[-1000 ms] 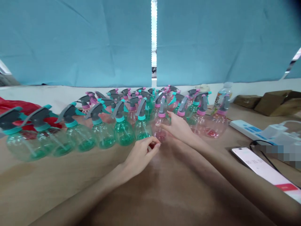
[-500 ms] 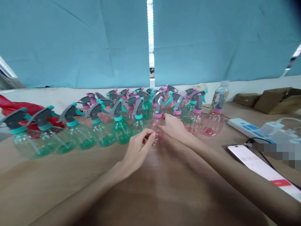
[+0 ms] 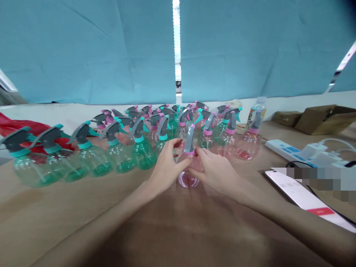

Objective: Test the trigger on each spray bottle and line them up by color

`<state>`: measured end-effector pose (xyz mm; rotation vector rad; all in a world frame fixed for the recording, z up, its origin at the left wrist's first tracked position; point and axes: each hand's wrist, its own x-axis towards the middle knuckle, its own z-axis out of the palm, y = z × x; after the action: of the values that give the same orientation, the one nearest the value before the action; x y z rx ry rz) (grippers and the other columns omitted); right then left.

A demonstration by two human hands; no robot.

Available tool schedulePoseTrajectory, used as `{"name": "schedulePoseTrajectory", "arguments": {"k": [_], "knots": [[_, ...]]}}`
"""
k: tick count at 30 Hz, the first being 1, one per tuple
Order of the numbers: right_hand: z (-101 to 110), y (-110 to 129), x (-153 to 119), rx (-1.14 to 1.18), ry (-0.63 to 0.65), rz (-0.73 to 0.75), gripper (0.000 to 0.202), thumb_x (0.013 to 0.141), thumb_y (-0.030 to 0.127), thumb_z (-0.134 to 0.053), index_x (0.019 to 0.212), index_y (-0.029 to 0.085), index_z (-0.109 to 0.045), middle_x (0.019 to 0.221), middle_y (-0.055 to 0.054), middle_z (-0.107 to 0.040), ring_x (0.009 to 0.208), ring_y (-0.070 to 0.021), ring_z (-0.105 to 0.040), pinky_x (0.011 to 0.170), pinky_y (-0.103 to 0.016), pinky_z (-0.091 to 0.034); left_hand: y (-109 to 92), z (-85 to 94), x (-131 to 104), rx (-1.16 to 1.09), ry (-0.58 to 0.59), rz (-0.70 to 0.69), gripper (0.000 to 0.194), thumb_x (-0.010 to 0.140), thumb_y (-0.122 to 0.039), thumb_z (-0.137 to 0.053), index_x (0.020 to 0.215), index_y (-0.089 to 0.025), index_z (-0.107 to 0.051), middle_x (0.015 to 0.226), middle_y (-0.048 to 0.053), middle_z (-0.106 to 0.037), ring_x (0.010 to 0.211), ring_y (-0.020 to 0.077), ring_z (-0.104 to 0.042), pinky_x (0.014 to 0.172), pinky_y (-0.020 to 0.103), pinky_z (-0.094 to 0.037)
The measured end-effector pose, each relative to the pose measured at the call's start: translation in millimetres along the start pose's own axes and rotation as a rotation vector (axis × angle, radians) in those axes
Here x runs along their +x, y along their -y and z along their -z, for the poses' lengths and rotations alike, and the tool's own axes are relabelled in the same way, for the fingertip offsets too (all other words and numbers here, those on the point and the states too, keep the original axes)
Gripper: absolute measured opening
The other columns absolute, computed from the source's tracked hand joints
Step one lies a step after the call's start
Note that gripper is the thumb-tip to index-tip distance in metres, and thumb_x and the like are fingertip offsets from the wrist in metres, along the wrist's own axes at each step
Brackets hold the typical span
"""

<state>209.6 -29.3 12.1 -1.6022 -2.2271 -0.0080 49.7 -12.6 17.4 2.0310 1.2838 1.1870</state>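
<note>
A pink spray bottle (image 3: 188,180) with a grey trigger head and pink collar stands upright in front of me, nearer than the rows. My right hand (image 3: 217,168) grips it from the right, thumb across the body. From the left, my left hand (image 3: 168,165) curls round it, its thumb at the shoulder below the collar; its far fingertips are partly hidden. Just behind are a green spray bottle (image 3: 143,155) on the left and another pink-collared spray bottle (image 3: 206,139) on the right.
Several green and pink spray bottles stand in rows across the table. To the right are a phone (image 3: 297,194), a power strip (image 3: 286,150) with plugs, a labelled drink bottle (image 3: 255,111) and a cardboard box (image 3: 319,120). Red plastic (image 3: 25,128) lies at left.
The pink spray bottle has come toward me, out of the front row, with my right hand. My left hand has moved up and closed in on its left side.
</note>
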Motion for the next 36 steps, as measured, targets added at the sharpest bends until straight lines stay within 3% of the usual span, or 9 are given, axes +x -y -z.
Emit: {"name": "schedulePoseTrajectory", "arguments": {"k": [6, 11, 16, 19, 21, 23, 29, 36], "knots": [[-3.3, 16.7, -20.6, 0.007, -0.031, 0.125, 0.05, 0.083, 0.061, -0.059, 0.095, 0.013, -0.062, 0.091, -0.011, -0.067, 0.08, -0.0292, -0.067, 0.056, -0.035, -0.049, -14.2, 1.4, -10.2, -0.07, 0.061, 0.016, 0.046, 0.083, -0.031, -0.064, 0.124, -0.019, -0.048, 0.12, 0.011, -0.06, 0.101, 0.0238, -0.062, 0.088, 0.041, -0.05], [-11.5, 32.9, -30.1, 0.143, -0.062, 0.215, 0.062, 0.081, 0.066, -0.058, 0.11, 0.011, -0.057, 0.101, -0.013, -0.067, 0.091, -0.0317, -0.065, 0.064, -0.041, -0.054, -14.2, 9.5, -25.5, -0.117, 0.027, 0.015, 0.03, 0.086, -0.031, -0.058, 0.114, -0.021, -0.054, 0.102, 0.004, -0.063, 0.09, 0.0192, -0.061, 0.085, 0.037, -0.048], [-9.9, 39.1, -37.6, 0.358, 0.043, 0.265, 0.064, 0.077, 0.071, -0.058, 0.107, 0.015, -0.058, 0.103, -0.011, -0.066, 0.091, -0.0289, -0.064, 0.075, -0.044, -0.054, -14.8, 22.4, -40.0, -0.147, -0.02, 0.059, 0.027, 0.081, -0.021, -0.056, 0.109, -0.02, -0.056, 0.089, 0.001, -0.063, 0.079, 0.0161, -0.06, 0.073, 0.03, -0.048], [-9.1, 30.2, -38.5, 0.489, 0.153, 0.373, 0.07, 0.08, 0.068, -0.058, 0.128, 0.018, -0.051, 0.121, -0.012, -0.063, 0.107, -0.0281, -0.061, 0.09, -0.044, -0.05, -13.7, 31.6, -46.5, -0.175, -0.024, 0.074, 0.027, 0.078, -0.016, -0.053, 0.104, -0.02, -0.057, 0.086, 0.0, -0.064, 0.077, 0.0159, -0.061, 0.069, 0.029, -0.049], [-15.3, 17.5, -37.1, 0.481, 0.224, 0.429, 0.079, 0.082, 0.067, -0.056, 0.142, 0.02, -0.039, 0.138, -0.014, -0.053, 0.123, -0.0297, -0.052, 0.1, -0.047, -0.044, -12.3, 36.4, -48.8, -0.173, -0.012, 0.069, 0.025, 0.077, -0.015, -0.052, 0.101, -0.021, -0.058, 0.081, -0.002, -0.063, 0.077, 0.0162, -0.061, 0.069, 0.029, -0.049], [-27.8, 0.7, -34.5, 0.403, 0.26, 0.395, 0.084, 0.084, 0.068, -0.051, 0.149, 0.018, -0.03, 0.15, -0.017, -0.04, 0.133, -0.0319, -0.041, 0.106, -0.05, -0.038, -10.9, 39.3, -49.6, -0.159, -0.003, 0.045, 0.024, 0.077, -0.016, -0.052, 0.099, -0.022, -0.058, 0.08, -0.002, -0.061, 0.078, 0.0163, -0.061, 0.072, 0.029, -0.05], [-67.4, -43.9, -26.7, 0.22, 0.322, 0.361, 0.086, 0.084, 0.072, -0.047, 0.147, 0.015, -0.035, 0.154, -0.015, -0.028, 0.143, -0.0307, -0.023, 0.114, -0.052, -0.024, -10.4, 39.2, -45.9, -0.109, -0.012, 0.012, 0.011, 0.074, -0.019, -0.049, 0.082, -0.023, -0.056, 0.072, -0.003, -0.055, 0.073, 0.0169, -0.06, 0.067, 0.029, -0.051], [-75.7, -49.4, -29.0, 0.248, 0.269, 0.335, 0.067, 0.093, 0.06, -0.043, 0.147, 0.02, -0.037, 0.155, -0.009, -0.028, 0.143, -0.0274, -0.022, 0.117, -0.05, -0.02, -14.9, 33.3, -37.5, -0.137, 0.02, 0.051, 0.013, 0.073, -0.018, -0.049, 0.082, -0.024, -0.055, 0.073, -0.004, -0.056, 0.067, 0.0146, -0.055, 0.063, 0.027, -0.049]]}}
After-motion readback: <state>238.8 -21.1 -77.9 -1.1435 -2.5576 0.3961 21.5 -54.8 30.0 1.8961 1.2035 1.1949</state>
